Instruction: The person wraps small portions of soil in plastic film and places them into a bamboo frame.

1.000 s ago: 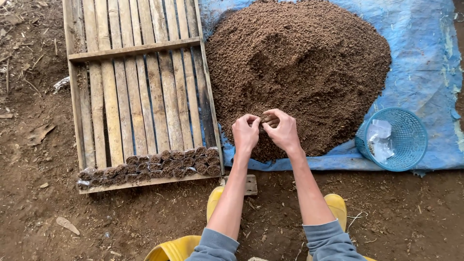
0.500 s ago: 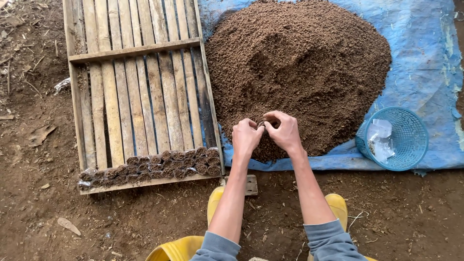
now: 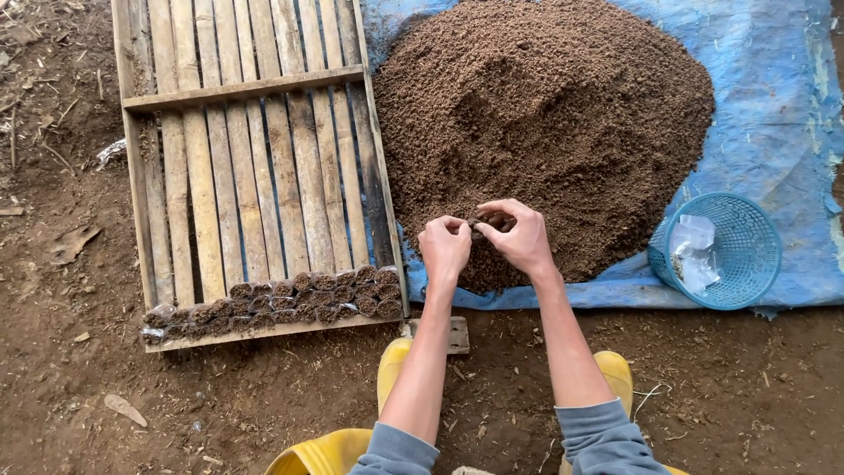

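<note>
A: Where's the little bag?

B: At the near edge of the soil heap [image 3: 545,123], pinched between both hands. The left hand [image 3: 445,247] has its fingers curled shut on one side of the small soil-filled bag [image 3: 489,221], and the right hand [image 3: 526,239] grips the other side, fingertips over its mouth.

A: How to fill it well?

B: I'd keep it upright over the heap so spills fall back, press the soil down evenly, and match the filled bags [image 3: 290,299] left of the heap, in the bamboo tray [image 3: 246,149].
</note>
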